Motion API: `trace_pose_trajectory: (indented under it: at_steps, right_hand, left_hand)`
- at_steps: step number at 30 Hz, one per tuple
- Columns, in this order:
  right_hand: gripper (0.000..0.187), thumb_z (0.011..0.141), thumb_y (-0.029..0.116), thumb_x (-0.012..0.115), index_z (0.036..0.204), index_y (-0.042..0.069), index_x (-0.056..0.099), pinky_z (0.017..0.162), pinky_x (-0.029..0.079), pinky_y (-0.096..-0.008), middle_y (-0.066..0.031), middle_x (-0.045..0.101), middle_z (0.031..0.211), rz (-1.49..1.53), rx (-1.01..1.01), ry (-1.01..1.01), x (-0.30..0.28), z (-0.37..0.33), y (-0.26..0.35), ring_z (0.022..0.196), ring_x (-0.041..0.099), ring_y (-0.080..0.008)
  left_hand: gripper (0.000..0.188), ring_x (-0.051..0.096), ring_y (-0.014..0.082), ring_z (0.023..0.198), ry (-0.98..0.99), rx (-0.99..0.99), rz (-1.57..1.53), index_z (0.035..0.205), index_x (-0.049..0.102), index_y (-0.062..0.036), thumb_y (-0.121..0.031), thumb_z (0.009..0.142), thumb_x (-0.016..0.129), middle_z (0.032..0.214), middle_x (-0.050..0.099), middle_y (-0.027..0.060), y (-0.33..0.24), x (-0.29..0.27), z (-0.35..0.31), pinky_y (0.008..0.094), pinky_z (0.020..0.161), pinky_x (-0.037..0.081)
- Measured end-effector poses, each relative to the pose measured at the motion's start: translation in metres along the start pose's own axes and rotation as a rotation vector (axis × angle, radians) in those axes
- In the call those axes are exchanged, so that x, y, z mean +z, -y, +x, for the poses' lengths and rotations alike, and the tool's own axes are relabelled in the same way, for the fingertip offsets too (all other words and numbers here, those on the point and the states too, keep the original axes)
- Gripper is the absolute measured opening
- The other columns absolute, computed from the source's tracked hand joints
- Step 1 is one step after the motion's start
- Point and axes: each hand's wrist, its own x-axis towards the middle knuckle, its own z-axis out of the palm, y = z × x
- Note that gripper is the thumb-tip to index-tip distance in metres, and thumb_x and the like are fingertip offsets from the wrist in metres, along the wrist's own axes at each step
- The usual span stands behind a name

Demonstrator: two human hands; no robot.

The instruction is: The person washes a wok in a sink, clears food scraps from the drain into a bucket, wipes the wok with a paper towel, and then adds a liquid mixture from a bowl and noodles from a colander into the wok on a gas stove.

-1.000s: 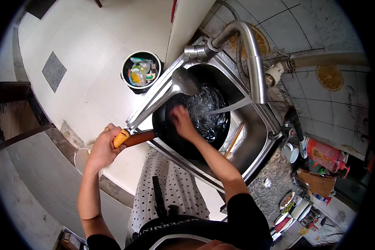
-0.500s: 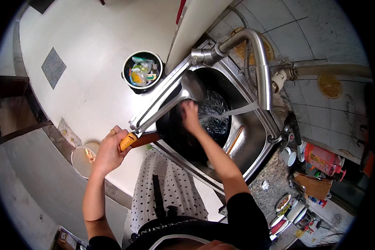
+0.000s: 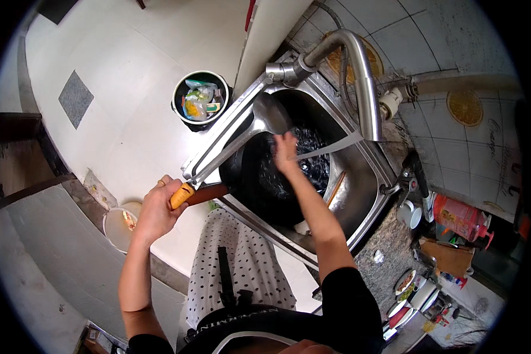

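My left hand (image 3: 162, 205) is closed round the yellow handle of a long metal wok spatula (image 3: 242, 138). Just beneath that handle runs the brown handle (image 3: 205, 194) of a dark wok (image 3: 251, 183), which sits in the steel sink; I cannot tell whether my left hand grips it too. The spatula's broad blade leans over the far side of the wok. Over the water in the wok, close below the blade, is my right hand (image 3: 285, 150), its fingers blurred. A stream of water (image 3: 330, 147) runs from the faucet (image 3: 369, 88) into the wok beside it.
The sink (image 3: 366, 203) has a thin brown stick (image 3: 336, 187) against the wok. Beyond its left edge stands a bin (image 3: 202, 101) with rubbish. A white bucket (image 3: 119, 229) is at lower left. On the right counter are a white cup (image 3: 410, 216), a pink bottle (image 3: 461, 219) and several dishes.
My right hand has moved a little to the right and up within the wok, toward the water stream. My left hand keeps its hold on the spatula. The view has shifted slightly.
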Motion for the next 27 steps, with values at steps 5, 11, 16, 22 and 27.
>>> trace_pose_trajectory:
  at_steps: [5,11,16,22,27]
  right_hand:
    - [0.036,0.073,0.008,0.051,0.108,0.009,0.046,0.077,0.040,-0.0417,-0.0159,0.046,0.100,-0.278,0.193,0.490,-0.029,-0.087,-0.031,0.087,0.046,-0.0373]
    - [0.040,0.070,0.011,0.062,0.106,0.006,0.046,0.082,0.040,-0.0404,-0.0173,0.049,0.103,0.552,0.043,0.549,-0.032,-0.073,0.041,0.095,0.050,-0.0331]
    - [0.039,0.071,0.019,0.062,0.108,0.018,0.050,0.083,0.039,-0.0391,-0.0087,0.053,0.104,0.052,-0.164,0.915,-0.061,-0.129,-0.070,0.106,0.045,-0.0247]
    - [0.036,0.078,0.016,0.048,0.112,0.026,0.051,0.086,0.037,-0.0459,-0.0066,0.047,0.114,-0.477,0.090,1.074,-0.089,-0.127,-0.045,0.108,0.038,-0.0383]
    - [0.040,0.073,0.010,0.058,0.111,0.005,0.047,0.089,0.037,-0.0364,-0.0140,0.050,0.109,0.677,-0.027,0.932,-0.060,-0.087,0.048,0.105,0.046,-0.0259]
  left_hand:
    - [0.027,0.047,0.0320,0.075,-0.010,0.007,-0.002,0.082,0.047,-0.0007,0.006,0.061,0.063,0.078,0.046,0.0129,0.000,0.002,-0.004,0.0344,0.066,0.040]
    - [0.026,0.047,0.0315,0.073,0.006,0.012,0.015,0.082,0.048,-0.0003,0.007,0.062,0.063,0.078,0.045,0.0134,-0.003,0.003,-0.005,0.0337,0.066,0.040]
    - [0.026,0.046,0.0309,0.072,-0.027,0.015,0.009,0.083,0.048,-0.0005,0.007,0.062,0.062,0.077,0.044,0.0132,-0.005,0.005,-0.006,0.0334,0.066,0.040]
    - [0.027,0.046,0.0313,0.072,-0.014,0.055,0.026,0.082,0.047,-0.0010,0.006,0.062,0.063,0.077,0.043,0.0129,-0.002,0.006,-0.004,0.0343,0.064,0.040]
    - [0.027,0.046,0.0316,0.073,-0.024,0.035,0.028,0.081,0.046,-0.0017,0.004,0.062,0.064,0.077,0.044,0.0127,-0.004,0.009,-0.006,0.0354,0.064,0.040]
